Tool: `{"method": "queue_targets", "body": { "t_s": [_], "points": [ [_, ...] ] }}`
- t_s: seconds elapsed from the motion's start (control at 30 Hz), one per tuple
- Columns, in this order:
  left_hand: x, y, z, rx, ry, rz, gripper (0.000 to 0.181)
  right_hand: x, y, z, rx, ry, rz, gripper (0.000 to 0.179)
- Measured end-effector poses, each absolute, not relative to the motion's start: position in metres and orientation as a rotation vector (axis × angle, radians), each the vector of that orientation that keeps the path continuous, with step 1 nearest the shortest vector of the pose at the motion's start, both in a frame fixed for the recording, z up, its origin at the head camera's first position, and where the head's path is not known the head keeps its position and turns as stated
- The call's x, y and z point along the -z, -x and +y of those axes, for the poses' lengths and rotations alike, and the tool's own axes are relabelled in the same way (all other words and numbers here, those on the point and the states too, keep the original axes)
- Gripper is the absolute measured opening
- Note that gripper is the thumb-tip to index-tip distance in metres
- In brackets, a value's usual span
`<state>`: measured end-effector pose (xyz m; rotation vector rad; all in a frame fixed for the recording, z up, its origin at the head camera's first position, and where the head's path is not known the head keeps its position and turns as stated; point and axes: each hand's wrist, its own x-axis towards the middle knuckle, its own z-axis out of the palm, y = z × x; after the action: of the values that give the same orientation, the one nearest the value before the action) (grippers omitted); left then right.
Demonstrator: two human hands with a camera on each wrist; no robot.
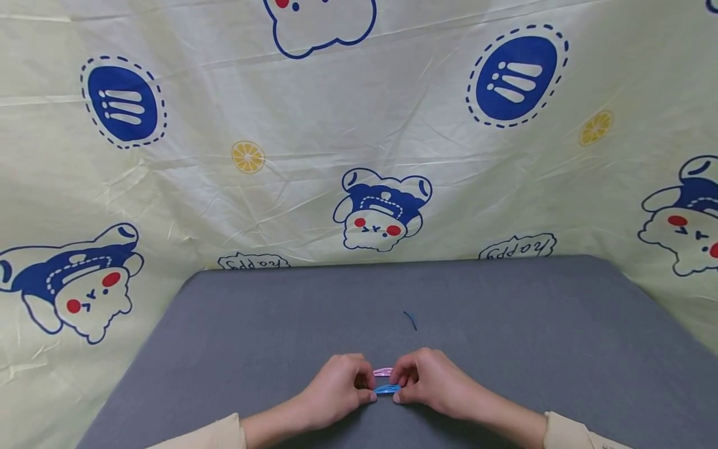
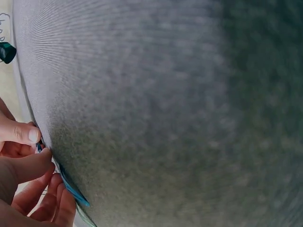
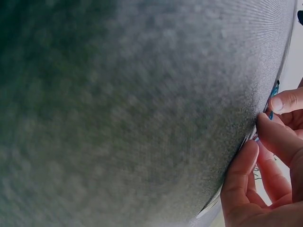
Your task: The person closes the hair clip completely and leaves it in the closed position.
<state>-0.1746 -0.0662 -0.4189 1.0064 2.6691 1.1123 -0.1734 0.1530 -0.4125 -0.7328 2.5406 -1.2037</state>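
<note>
My left hand [image 1: 339, 390] and right hand [image 1: 434, 383] meet low over the grey table, close together. Between their thumbs and fingers they pinch the two ends of a slim blue hair clip [image 1: 387, 389]. Just behind it shows a pink hair clip [image 1: 383, 372], partly covered by the fingers; whether a hand touches it I cannot tell. Both wrist views catch only small bits of the pinched blue clip [image 3: 275, 89]. Beneath the left hand's fingers, a flat blue strip [image 2: 71, 188] lies on the cloth in the left wrist view, hidden from the head view.
Farther back on the grey table [image 1: 269, 324] lies a thin, dark blue curved piece [image 1: 411, 320]. A pale printed curtain [image 1: 303, 206] hangs behind the table's far edge and along its sides.
</note>
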Motion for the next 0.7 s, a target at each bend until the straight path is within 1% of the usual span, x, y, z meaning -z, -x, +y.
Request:
{"method": "queue_targets", "body": {
  "t_s": [0.27, 0.7],
  "points": [
    [0.4194, 0.1752, -0.0657, -1.097, -0.986, 2.669, 0.016, 0.4134, 0.1741, 0.154, 1.183, 0.679, 2.498, 0.015],
    [0.4198, 0.175, -0.0707, -1.119, -1.051, 2.638, 0.01, 0.41, 0.1658, 0.1558, 1.192, 0.714, 2.513, 0.014]
  ]
}}
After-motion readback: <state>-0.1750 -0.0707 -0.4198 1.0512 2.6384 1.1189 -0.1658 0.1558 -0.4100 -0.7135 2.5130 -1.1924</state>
